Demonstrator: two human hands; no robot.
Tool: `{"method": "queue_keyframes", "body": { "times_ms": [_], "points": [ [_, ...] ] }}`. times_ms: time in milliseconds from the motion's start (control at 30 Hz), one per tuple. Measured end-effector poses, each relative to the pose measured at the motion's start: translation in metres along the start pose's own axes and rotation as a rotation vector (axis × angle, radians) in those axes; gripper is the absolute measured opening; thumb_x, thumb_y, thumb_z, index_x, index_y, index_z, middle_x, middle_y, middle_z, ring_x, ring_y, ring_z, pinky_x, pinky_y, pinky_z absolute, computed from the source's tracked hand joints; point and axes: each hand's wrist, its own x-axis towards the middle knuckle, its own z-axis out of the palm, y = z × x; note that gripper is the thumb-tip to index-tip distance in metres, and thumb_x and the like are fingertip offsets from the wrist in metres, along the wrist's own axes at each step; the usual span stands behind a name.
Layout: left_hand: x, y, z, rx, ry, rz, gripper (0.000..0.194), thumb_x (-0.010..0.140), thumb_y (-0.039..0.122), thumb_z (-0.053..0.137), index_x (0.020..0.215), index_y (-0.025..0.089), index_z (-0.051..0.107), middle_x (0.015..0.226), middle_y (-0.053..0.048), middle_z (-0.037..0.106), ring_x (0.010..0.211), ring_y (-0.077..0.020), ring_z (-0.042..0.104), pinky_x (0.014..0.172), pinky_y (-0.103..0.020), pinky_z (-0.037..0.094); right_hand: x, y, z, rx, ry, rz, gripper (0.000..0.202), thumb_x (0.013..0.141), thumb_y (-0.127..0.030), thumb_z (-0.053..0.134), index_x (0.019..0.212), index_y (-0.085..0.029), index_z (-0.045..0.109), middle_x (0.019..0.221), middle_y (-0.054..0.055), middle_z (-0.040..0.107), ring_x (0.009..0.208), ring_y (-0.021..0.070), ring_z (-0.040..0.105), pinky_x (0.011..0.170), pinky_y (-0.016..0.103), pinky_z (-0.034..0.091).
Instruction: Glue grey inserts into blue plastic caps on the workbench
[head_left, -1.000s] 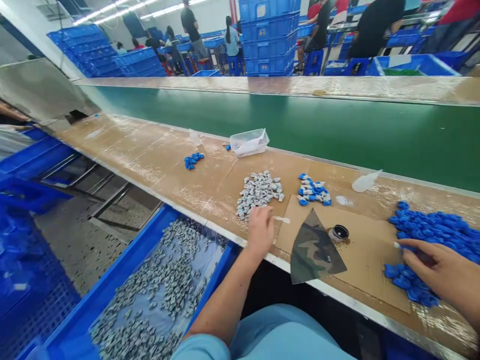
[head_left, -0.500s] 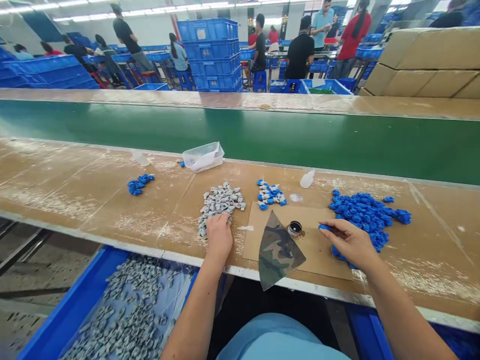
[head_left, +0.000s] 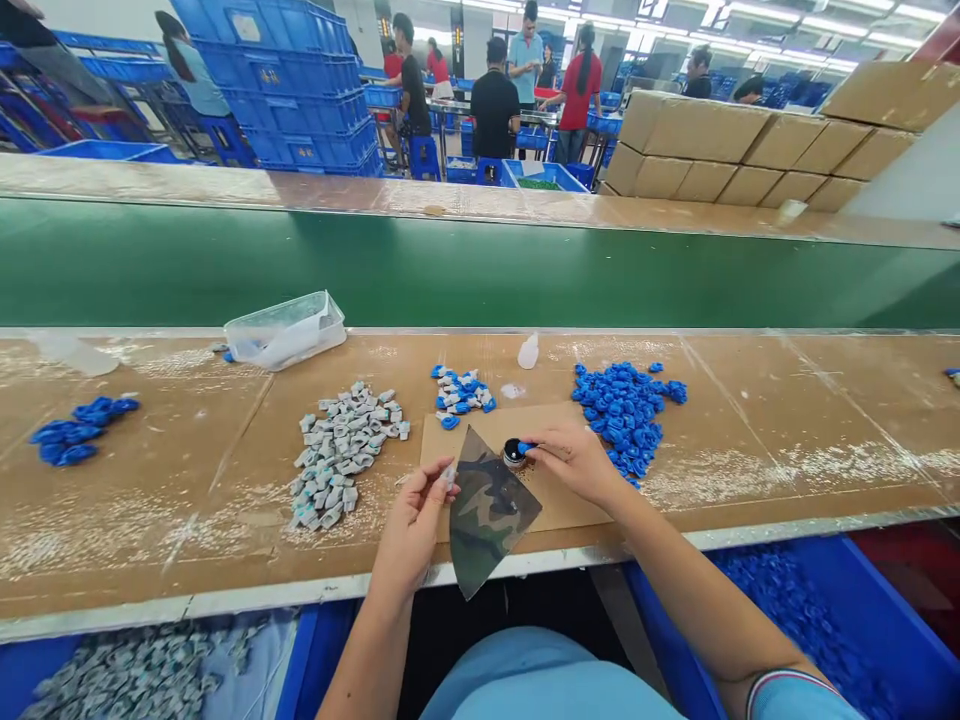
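Observation:
My left hand [head_left: 411,520] pinches a small grey-white plastic piece [head_left: 449,477] beside a camouflage-patterned sheet [head_left: 491,515]. Between the fingertips of my right hand [head_left: 576,462] is a small blue piece [head_left: 526,448], held at the rim of a small round pot [head_left: 514,460] with a black inside. Whether the piece touches the black cannot be made out. Pot and sheet rest on a flat piece of cardboard [head_left: 577,512]. Grey pieces [head_left: 345,450] lie heaped to the left, blue pieces [head_left: 626,410] to the right, and joined blue-and-white pieces [head_left: 463,393] behind the cardboard.
A clear plastic tub [head_left: 289,335] and a small white bottle [head_left: 529,351] stand near the green conveyor belt [head_left: 480,275]. More blue pieces [head_left: 79,430] lie far left. Below the table edge are a crate of grey pieces [head_left: 304,660] and a blue crate [head_left: 855,600].
My left hand has left the grey heap and come to the sheet with a grey-white piece. My right hand has brought the blue piece left to the pot. The view has swung right.

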Motion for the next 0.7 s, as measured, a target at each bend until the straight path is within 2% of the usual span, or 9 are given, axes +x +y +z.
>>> {"method": "queue_keyframes", "body": {
  "times_ms": [100, 167, 300, 400, 567, 700],
  "points": [
    [-0.001, 0.002, 0.011, -0.104, -0.034, -0.081, 0.061, 0.072, 0.06, 0.061, 0.107, 0.011, 0.062, 0.088, -0.008, 0.061, 0.074, -0.0115, 0.054, 0.07, -0.023, 0.045, 0.001, 0.001, 0.001, -0.046, -0.038, -0.024, 0.017, 0.085, -0.016, 0.058, 0.098, -0.017, 0.07, 0.089, 0.002, 0.069, 0.081, 0.0164, 0.061, 0.071, 0.028, 0.048],
    [-0.002, 0.005, 0.017, -0.169, -0.053, -0.135, 0.061, 0.069, 0.061, 0.064, 0.105, 0.011, 0.064, 0.083, -0.007, 0.061, 0.072, -0.0105, 0.053, 0.069, -0.021, 0.044, 0.001, 0.001, 0.002, -0.018, -0.045, 0.013, 0.017, 0.084, -0.016, 0.059, 0.097, -0.017, 0.07, 0.089, 0.003, 0.069, 0.082, 0.0166, 0.062, 0.072, 0.029, 0.048],
    [-0.003, 0.009, 0.026, -0.27, -0.088, -0.232, 0.059, 0.06, 0.051, 0.075, 0.103, 0.012, 0.065, 0.085, -0.006, 0.063, 0.075, -0.0106, 0.055, 0.073, -0.021, 0.045, 0.001, 0.001, 0.003, 0.163, 0.015, 0.247, 0.016, 0.081, -0.021, 0.061, 0.092, -0.015, 0.07, 0.089, 0.004, 0.07, 0.081, 0.0158, 0.065, 0.074, 0.027, 0.051],
    [-0.003, 0.007, 0.031, -0.268, -0.11, -0.227, 0.057, 0.059, 0.043, 0.077, 0.104, 0.011, 0.064, 0.083, -0.006, 0.062, 0.078, -0.0114, 0.056, 0.075, -0.022, 0.046, 0.0, 0.001, 0.004, 0.241, 0.009, 0.363, 0.018, 0.08, -0.025, 0.06, 0.091, -0.015, 0.07, 0.087, 0.005, 0.07, 0.078, 0.0162, 0.066, 0.071, 0.027, 0.052],
    [-0.003, 0.001, 0.036, -0.231, -0.108, -0.185, 0.051, 0.063, 0.04, 0.073, 0.104, 0.01, 0.064, 0.09, -0.007, 0.061, 0.081, -0.0125, 0.057, 0.073, -0.023, 0.047, -0.001, 0.0, 0.001, 0.143, -0.013, 0.235, 0.014, 0.08, -0.02, 0.062, 0.092, -0.017, 0.07, 0.089, 0.003, 0.069, 0.082, 0.016, 0.065, 0.075, 0.028, 0.05],
    [-0.003, -0.001, 0.04, -0.277, -0.08, -0.166, 0.049, 0.063, 0.039, 0.074, 0.102, 0.011, 0.062, 0.09, -0.006, 0.062, 0.085, -0.0128, 0.058, 0.078, -0.024, 0.048, -0.002, -0.004, -0.005, 0.066, -0.016, 0.134, 0.013, 0.082, -0.018, 0.061, 0.091, -0.017, 0.07, 0.087, 0.003, 0.069, 0.081, 0.0159, 0.063, 0.073, 0.028, 0.049]
  ]
}}
